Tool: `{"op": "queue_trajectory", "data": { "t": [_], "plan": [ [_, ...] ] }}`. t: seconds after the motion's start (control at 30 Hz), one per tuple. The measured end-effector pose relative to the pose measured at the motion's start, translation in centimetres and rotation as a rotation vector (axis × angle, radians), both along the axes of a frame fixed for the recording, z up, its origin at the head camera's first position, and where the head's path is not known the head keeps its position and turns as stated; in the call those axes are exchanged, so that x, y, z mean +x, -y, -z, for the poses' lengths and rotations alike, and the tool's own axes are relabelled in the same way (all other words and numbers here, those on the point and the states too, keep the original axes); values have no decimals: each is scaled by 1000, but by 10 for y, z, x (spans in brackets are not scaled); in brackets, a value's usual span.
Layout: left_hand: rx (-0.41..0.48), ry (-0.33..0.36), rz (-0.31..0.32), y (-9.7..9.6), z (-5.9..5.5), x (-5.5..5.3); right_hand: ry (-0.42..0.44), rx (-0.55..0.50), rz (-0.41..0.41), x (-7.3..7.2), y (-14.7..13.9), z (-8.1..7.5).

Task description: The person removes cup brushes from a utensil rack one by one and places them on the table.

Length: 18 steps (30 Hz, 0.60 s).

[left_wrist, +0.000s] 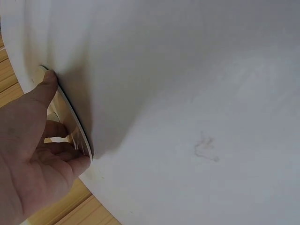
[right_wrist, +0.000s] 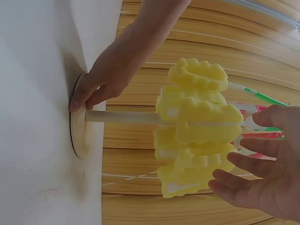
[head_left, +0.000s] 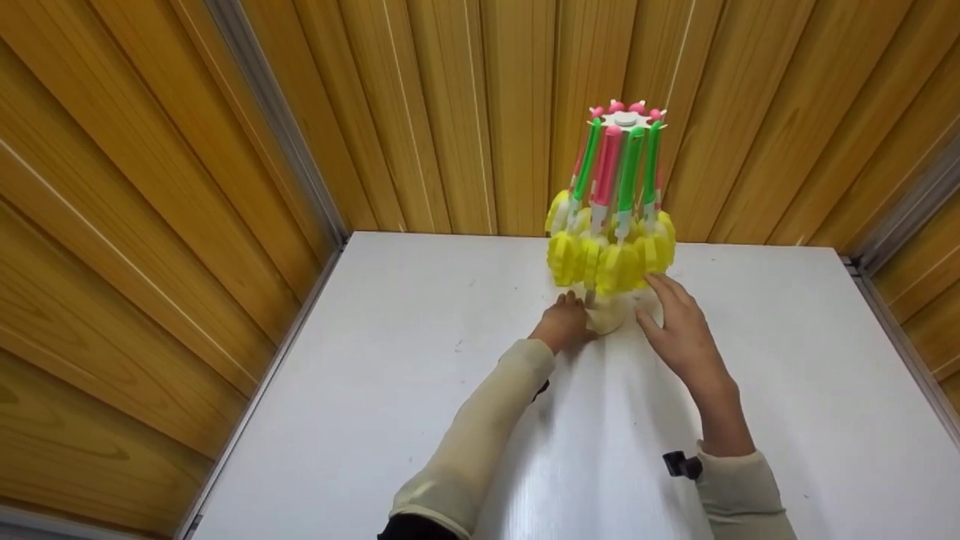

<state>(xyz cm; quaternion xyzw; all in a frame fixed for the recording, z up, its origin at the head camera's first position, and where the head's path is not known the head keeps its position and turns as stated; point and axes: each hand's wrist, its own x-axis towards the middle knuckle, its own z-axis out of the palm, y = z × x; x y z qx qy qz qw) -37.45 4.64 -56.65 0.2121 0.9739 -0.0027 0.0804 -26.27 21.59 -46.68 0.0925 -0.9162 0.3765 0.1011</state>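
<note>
A display stand has a round cream base (head_left: 609,318), a pole (right_wrist: 126,117) and a white notched top plate (head_left: 625,121). From the plate hang several long-handled brushes with green handles (head_left: 631,169) or pink handles (head_left: 607,169). Their yellow, scalloped, sponge-like heads (right_wrist: 208,119) hang downward in a ring around the pole. My left hand (head_left: 562,324) grips the base by its rim, thumb and fingers spread along the edge (left_wrist: 75,119). On the other side, my right hand (head_left: 681,337) is held open beside the lowest heads, fingers extended toward them and nothing in its grasp.
The stand is near the back of a white table (head_left: 375,360). Wood-look panel walls (head_left: 450,112) rise behind it and on both sides. Metal strips (head_left: 277,105) run along the corners. Faint marks (left_wrist: 205,149) show on the tabletop.
</note>
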Motion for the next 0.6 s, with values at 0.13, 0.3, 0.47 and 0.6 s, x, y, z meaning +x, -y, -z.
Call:
{"op": "queue_trajectory", "data": {
  "t": [0.13,0.3,0.47,0.6],
  "plan": [
    [-18,-22,19,-1,-2,-2,-66,-45,28,-11,3,-4],
    [5,-11,-5,-2,-1,-4,-161,-120,66,-26,10,-7],
    [-16,-17,-33,-5,5,-7,-228,-184,89,-38,16,-9],
    [-9,-23,-23,-6,11,-7,-259,-179,99,-46,19,-15]
  ]
}}
